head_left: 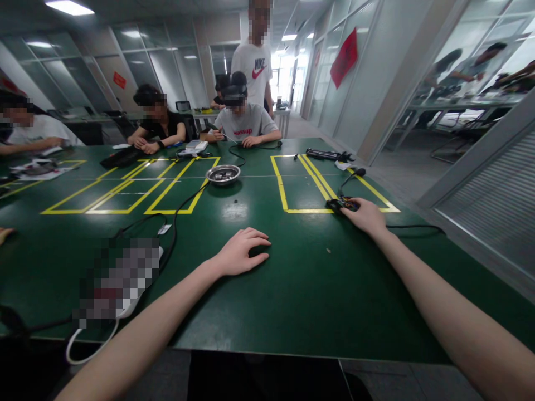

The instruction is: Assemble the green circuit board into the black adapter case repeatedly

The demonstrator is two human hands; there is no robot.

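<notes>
My left hand rests palm down on the green table, its fingers apart and nothing in it. Out to the right, my right hand has its fingers on a small black device with some orange and yellow detail. What kind of device it is, I cannot make out. It lies at the near edge of a yellow-taped rectangle. Just behind it a thin black cable runs up to a dark rounded plug-like end.
A metal bowl holds small metal parts. A power strip with cables lies at left. Beyond the taped areas is a black folded tripod-like item. A co-worker sits across the table; another person stands behind.
</notes>
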